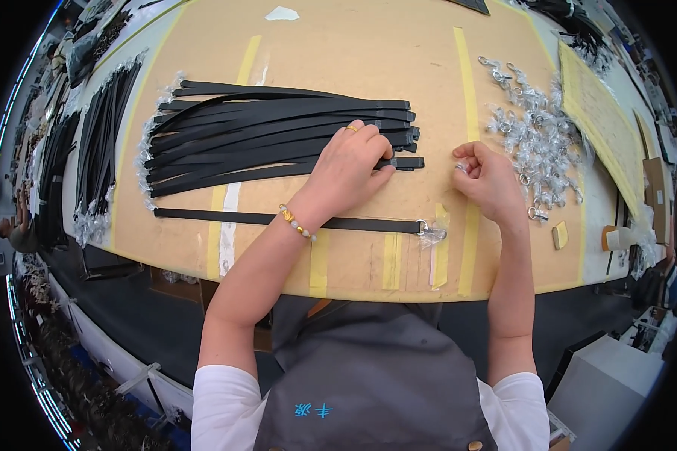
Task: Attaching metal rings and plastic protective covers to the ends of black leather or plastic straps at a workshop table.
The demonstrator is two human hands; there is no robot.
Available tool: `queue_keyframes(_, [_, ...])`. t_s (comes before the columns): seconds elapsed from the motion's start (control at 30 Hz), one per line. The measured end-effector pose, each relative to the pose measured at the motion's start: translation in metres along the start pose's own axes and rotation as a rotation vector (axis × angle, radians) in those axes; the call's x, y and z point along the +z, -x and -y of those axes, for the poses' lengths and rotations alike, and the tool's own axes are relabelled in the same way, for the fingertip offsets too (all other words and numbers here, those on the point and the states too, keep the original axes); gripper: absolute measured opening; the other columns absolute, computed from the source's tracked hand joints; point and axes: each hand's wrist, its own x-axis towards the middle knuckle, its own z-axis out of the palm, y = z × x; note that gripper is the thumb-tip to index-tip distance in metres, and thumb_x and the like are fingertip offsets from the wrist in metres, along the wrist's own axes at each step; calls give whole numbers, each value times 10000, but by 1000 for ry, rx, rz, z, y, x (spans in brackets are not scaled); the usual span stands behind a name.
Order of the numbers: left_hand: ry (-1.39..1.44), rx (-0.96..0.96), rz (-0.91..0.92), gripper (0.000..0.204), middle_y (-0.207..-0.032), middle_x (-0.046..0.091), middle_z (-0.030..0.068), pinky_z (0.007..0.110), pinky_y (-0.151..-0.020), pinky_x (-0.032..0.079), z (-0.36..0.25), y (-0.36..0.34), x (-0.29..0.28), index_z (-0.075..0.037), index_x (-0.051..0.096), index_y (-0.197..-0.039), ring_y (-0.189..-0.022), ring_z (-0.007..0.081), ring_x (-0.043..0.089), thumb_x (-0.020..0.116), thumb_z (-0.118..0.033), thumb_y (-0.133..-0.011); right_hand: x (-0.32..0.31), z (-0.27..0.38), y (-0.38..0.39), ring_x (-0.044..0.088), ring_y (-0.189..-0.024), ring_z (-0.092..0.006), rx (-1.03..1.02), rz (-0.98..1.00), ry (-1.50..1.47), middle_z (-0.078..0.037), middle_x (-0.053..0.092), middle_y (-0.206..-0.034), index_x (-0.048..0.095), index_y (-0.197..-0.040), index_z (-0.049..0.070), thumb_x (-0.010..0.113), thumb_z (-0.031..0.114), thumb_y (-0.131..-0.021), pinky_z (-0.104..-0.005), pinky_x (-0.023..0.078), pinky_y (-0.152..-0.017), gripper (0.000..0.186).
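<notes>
Flat black straps (256,124) lie side by side across the middle of the table. My left hand (353,165) rests over their right ends, its thumb and fingers closed on one strap (408,163) whose tip sticks out past them. Just to the right, my right hand (490,180) is closed in a pinch. A small shiny metal clasp (461,169) shows at its fingertips, mostly hidden by them. Nearer to me, a single strap (368,224) lies under my left wrist, with a plastic-wrapped metal hook (430,234) at its right end.
Plastic-wrapped metal hooks (538,135) are heaped at the right. Beside them are a yellow block (560,236), a small bottle (618,239) and a yellow-edged board (602,120). More black straps (105,139) are bundled at the left. Yellow tape strips (468,98) mark the tan tabletop (368,52).
</notes>
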Motion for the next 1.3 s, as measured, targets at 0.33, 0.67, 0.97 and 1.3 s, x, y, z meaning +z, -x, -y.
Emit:
queue_keyframes(0.33, [556, -262, -14, 181, -850, 654, 22, 241, -679, 519, -20, -1, -28, -14, 619, -920, -778, 84, 631, 768, -38, -821, 12, -4, -2, 702, -896, -139, -80, 252, -1380, -27, 602, -1009, 590, -949, 76, 675, 28, -905, -235, 555, -711, 107])
queue_keyframes(0.67, [747, -136, -88, 198, -850, 687, 31, 209, -626, 490, -24, 1, -24, -5, 688, -1037, -745, 43, 602, 740, -60, -854, 26, 6, -1, 665, -907, -129, -188, 342, -1526, -39, 608, -1008, 561, -954, 85, 686, -2, -896, -252, 544, -790, 163])
queue_keyframes(0.97, [850, -194, 33, 206, -879, 688, -2, 187, -642, 477, -33, 5, -30, 0, 702, -1028, -757, 26, 601, 768, -19, -834, 33, 10, 6, 675, -1019, -171, -124, 548, -1586, -99, 667, -1151, 604, -1032, 72, 679, 27, -932, -312, 562, -905, 133])
queue_keyframes(1.3, [723, -79, -50, 188, -835, 719, 43, 233, -604, 531, -43, 9, -32, -21, 738, -975, -696, 82, 651, 782, -39, -793, 39, 1, 5, 682, -1054, -184, -282, 642, -1496, -148, 697, -1173, 642, -1104, 42, 673, 102, -981, -324, 555, -927, 140])
